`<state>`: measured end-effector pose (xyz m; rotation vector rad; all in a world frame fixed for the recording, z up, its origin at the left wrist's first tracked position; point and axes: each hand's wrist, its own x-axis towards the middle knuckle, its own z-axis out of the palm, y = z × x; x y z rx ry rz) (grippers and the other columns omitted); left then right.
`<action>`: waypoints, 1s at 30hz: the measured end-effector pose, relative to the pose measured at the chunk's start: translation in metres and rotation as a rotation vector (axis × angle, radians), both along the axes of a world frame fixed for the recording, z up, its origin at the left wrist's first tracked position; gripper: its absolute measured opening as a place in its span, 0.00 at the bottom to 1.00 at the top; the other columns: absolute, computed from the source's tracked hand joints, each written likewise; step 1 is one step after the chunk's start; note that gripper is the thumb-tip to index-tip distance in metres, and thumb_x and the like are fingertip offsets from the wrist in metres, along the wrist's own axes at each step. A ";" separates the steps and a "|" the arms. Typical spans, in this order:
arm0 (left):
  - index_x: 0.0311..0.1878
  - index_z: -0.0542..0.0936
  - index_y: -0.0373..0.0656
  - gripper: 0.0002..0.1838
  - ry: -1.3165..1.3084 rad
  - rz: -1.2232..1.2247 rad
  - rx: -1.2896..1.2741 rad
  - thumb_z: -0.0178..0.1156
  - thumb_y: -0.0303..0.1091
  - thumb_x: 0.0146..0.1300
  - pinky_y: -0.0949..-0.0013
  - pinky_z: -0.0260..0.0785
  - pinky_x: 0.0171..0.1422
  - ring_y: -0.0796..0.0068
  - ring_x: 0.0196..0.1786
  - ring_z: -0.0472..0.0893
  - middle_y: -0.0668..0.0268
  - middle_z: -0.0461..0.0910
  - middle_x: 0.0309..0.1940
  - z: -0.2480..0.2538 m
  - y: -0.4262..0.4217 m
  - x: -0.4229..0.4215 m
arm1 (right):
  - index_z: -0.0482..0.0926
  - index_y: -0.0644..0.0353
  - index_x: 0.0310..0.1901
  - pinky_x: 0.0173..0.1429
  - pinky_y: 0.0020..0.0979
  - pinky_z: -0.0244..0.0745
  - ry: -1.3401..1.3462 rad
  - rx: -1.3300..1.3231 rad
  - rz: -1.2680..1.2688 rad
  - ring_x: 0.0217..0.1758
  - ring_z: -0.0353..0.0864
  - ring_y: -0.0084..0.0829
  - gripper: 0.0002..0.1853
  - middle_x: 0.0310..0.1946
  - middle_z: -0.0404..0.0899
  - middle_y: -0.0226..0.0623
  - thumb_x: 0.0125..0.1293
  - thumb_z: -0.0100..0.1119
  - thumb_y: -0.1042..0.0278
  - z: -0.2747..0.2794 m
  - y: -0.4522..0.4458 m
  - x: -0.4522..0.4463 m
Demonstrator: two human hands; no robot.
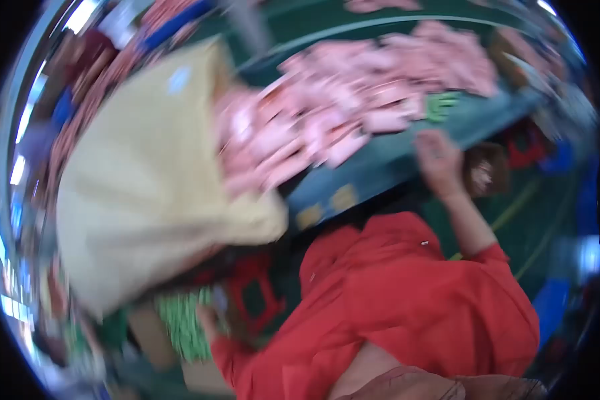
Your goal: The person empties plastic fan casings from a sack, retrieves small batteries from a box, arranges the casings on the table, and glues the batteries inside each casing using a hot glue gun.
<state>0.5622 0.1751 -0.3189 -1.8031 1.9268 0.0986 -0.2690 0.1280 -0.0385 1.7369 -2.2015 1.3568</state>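
Observation:
My right hand (440, 160) rests at the near edge of the blue-green table (387, 160), its fingers lying flat and nothing visible in it. Just beyond its fingertips is a small group of light green pieces (441, 105). A large heap of pink pieces (327, 110) covers much of the tabletop; their exact kind is too blurred to tell. Low on the left, my left hand (208, 319) reaches down beside a box of light green pieces (180, 327). Its fingers are smeared, so whether it holds anything does not show.
A big cream sack (147, 173) lies on the table's left side, its mouth toward the pink heap. Red stools (255, 297) stand below. A cardboard box (487, 170) with small pieces is right of my right hand. More pink pieces line the far left.

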 end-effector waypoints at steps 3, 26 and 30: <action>0.63 0.72 0.29 0.41 0.394 0.627 -0.132 0.69 0.52 0.55 0.52 0.67 0.70 0.42 0.64 0.74 0.38 0.74 0.61 0.016 0.014 -0.004 | 0.82 0.64 0.52 0.56 0.33 0.76 -0.078 0.141 -0.090 0.49 0.85 0.33 0.11 0.48 0.84 0.43 0.75 0.55 0.69 -0.003 -0.004 -0.009; 0.50 0.75 0.56 0.25 1.386 1.385 -1.007 0.75 0.29 0.50 0.71 0.63 0.27 0.78 0.29 0.76 0.75 0.79 0.32 0.292 0.100 0.009 | 0.81 0.65 0.58 0.59 0.26 0.76 -0.388 0.033 0.050 0.50 0.84 0.26 0.16 0.47 0.85 0.38 0.77 0.55 0.63 -0.069 -0.041 -0.070; 0.50 0.74 0.54 0.26 1.315 1.373 -1.077 0.76 0.30 0.50 0.72 0.62 0.23 0.79 0.28 0.76 0.74 0.78 0.31 0.354 0.100 0.005 | 0.81 0.66 0.57 0.59 0.25 0.76 -0.423 0.035 0.058 0.49 0.83 0.25 0.15 0.46 0.84 0.37 0.77 0.55 0.66 -0.076 -0.047 -0.076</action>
